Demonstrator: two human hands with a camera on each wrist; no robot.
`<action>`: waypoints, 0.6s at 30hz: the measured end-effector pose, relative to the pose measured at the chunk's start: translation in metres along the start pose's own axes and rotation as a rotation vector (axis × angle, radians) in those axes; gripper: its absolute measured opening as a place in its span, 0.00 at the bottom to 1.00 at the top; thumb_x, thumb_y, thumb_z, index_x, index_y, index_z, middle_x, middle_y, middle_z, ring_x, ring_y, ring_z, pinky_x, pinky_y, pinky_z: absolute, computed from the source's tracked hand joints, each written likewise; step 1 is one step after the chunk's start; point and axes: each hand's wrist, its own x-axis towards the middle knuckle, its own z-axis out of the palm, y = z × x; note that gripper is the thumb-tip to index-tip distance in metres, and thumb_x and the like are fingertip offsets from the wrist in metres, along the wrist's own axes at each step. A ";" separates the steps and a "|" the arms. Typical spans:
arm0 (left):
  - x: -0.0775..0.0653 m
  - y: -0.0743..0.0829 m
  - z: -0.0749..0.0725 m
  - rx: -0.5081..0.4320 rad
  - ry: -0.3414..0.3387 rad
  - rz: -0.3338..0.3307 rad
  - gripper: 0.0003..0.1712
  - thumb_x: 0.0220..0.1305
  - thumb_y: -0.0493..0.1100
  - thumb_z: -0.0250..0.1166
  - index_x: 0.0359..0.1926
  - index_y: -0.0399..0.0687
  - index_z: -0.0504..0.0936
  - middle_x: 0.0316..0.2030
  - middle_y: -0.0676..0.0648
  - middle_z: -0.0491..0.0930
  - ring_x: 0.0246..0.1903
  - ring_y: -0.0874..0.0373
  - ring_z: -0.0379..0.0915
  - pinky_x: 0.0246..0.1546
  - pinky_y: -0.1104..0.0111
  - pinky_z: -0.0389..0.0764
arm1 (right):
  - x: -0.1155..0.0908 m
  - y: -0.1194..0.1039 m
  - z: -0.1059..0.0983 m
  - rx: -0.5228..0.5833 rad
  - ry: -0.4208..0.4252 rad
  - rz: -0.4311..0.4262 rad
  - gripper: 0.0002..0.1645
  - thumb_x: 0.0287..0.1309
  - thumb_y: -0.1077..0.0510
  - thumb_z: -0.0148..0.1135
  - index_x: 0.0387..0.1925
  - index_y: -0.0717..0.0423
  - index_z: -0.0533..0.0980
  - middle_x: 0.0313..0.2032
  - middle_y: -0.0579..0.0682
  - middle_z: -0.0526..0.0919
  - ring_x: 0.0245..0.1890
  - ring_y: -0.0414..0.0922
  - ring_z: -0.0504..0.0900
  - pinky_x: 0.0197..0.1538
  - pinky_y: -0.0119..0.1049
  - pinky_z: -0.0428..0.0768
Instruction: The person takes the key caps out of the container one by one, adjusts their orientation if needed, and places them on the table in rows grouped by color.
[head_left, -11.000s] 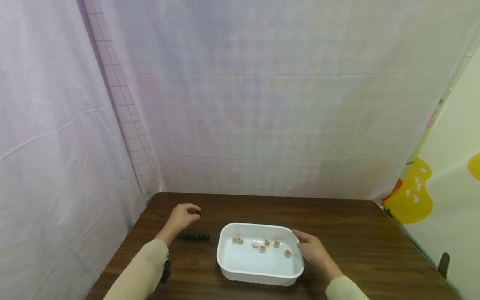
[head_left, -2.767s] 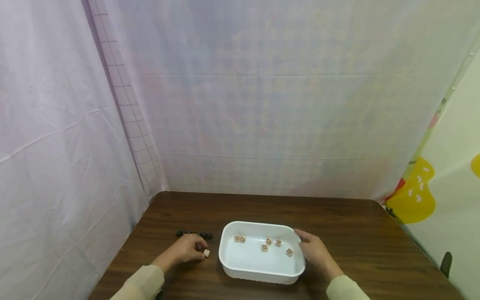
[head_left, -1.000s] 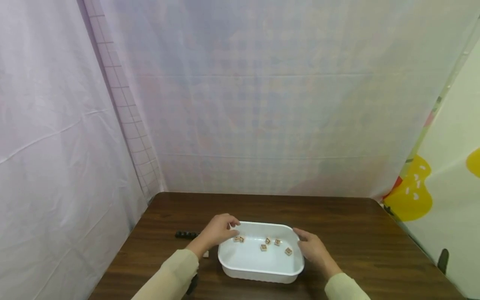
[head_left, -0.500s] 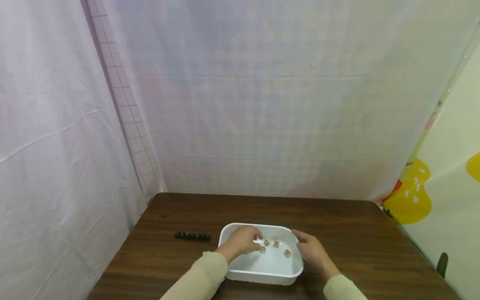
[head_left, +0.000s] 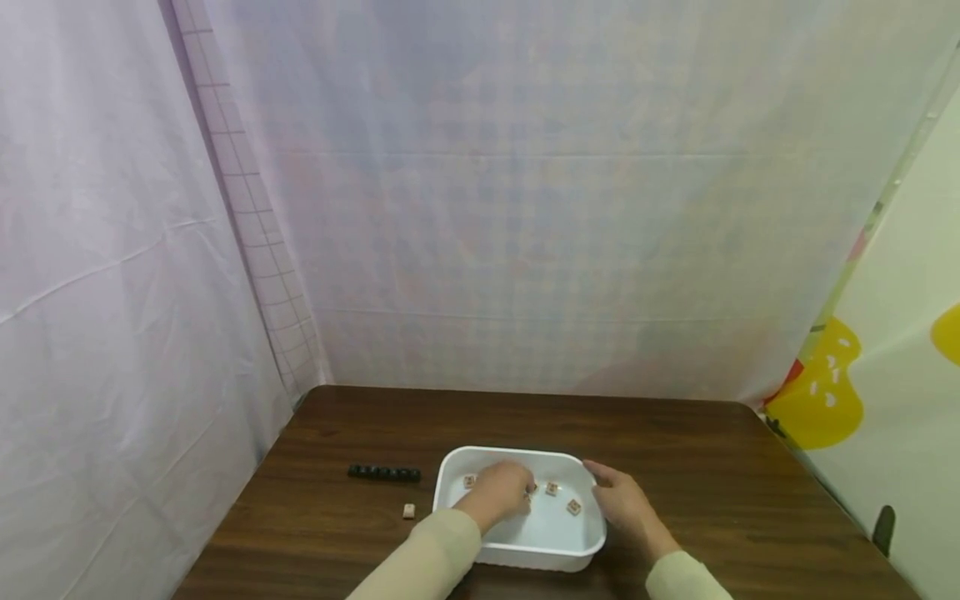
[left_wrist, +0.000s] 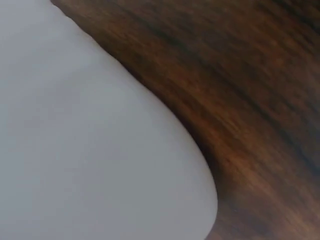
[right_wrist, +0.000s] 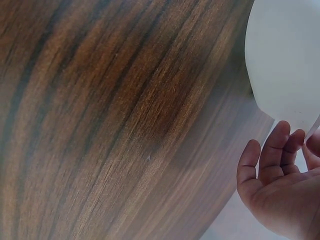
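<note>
My left hand (head_left: 504,490) reaches down into a white plastic tray (head_left: 540,552). Its thumb and forefinger close on a small cream keycap (head_left: 528,498), which they partly cover. Other cream keycaps with brownish centres (head_left: 573,507) lie on the tray floor, some hidden by the hand. The right hand (head_left: 624,503) grips the tray's right rim; in the right wrist view its curled fingers (right_wrist: 273,150) meet the rim from outside. One cream keycap (head_left: 408,511) sits on the table left of the tray. Behind it lies a straight row of black keycaps (head_left: 384,473).
The tray stands on a dark brown wood-grain table (head_left: 675,450). Pale curtains (head_left: 525,250) hang behind it and on the left. At the right is a light cloth with a yellow print (head_left: 817,408). The left wrist view shows the tray's outer wall (left_wrist: 110,140).
Earlier, my left hand held a small black piece near the row, then set a cream keycap on the table. It has since moved right into the tray. The right hand stays on the rim.
</note>
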 end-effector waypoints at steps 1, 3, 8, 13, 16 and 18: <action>0.000 0.000 0.000 0.017 -0.002 0.004 0.07 0.46 0.42 0.75 0.30 0.53 0.87 0.25 0.59 0.81 0.28 0.62 0.75 0.34 0.72 0.74 | 0.000 0.000 0.000 0.000 0.000 0.003 0.29 0.61 0.67 0.49 0.64 0.71 0.69 0.62 0.71 0.71 0.52 0.57 0.78 0.52 0.48 0.79; 0.000 0.001 -0.001 0.039 -0.001 0.014 0.06 0.47 0.41 0.73 0.30 0.54 0.87 0.26 0.59 0.82 0.29 0.62 0.75 0.34 0.72 0.74 | 0.000 0.000 0.000 0.002 -0.001 0.005 0.29 0.60 0.68 0.49 0.64 0.71 0.68 0.61 0.72 0.71 0.52 0.57 0.78 0.51 0.48 0.79; -0.001 0.004 -0.009 0.021 -0.006 0.009 0.10 0.50 0.37 0.69 0.36 0.53 0.89 0.32 0.57 0.85 0.35 0.61 0.79 0.39 0.72 0.76 | 0.000 0.000 0.000 0.015 0.002 0.007 0.30 0.60 0.68 0.49 0.64 0.71 0.68 0.60 0.72 0.73 0.49 0.55 0.79 0.48 0.45 0.80; -0.002 0.002 -0.019 0.015 -0.009 -0.008 0.09 0.51 0.38 0.67 0.35 0.53 0.89 0.30 0.57 0.84 0.31 0.62 0.77 0.34 0.71 0.75 | 0.001 0.001 0.001 0.011 0.004 0.020 0.28 0.62 0.66 0.50 0.65 0.70 0.69 0.60 0.71 0.73 0.51 0.57 0.78 0.51 0.49 0.79; -0.004 -0.001 -0.024 -0.030 0.022 -0.015 0.11 0.47 0.37 0.68 0.35 0.52 0.88 0.30 0.57 0.84 0.32 0.62 0.78 0.32 0.71 0.76 | 0.001 0.001 0.001 -0.008 0.005 0.026 0.28 0.64 0.64 0.50 0.65 0.68 0.69 0.60 0.70 0.73 0.54 0.59 0.76 0.55 0.54 0.76; -0.005 -0.005 -0.027 -0.069 0.045 -0.012 0.13 0.45 0.35 0.69 0.35 0.50 0.87 0.29 0.56 0.84 0.31 0.62 0.78 0.32 0.71 0.76 | 0.002 0.001 0.000 -0.019 0.008 0.025 0.28 0.63 0.65 0.50 0.65 0.68 0.69 0.60 0.70 0.73 0.55 0.59 0.76 0.56 0.55 0.74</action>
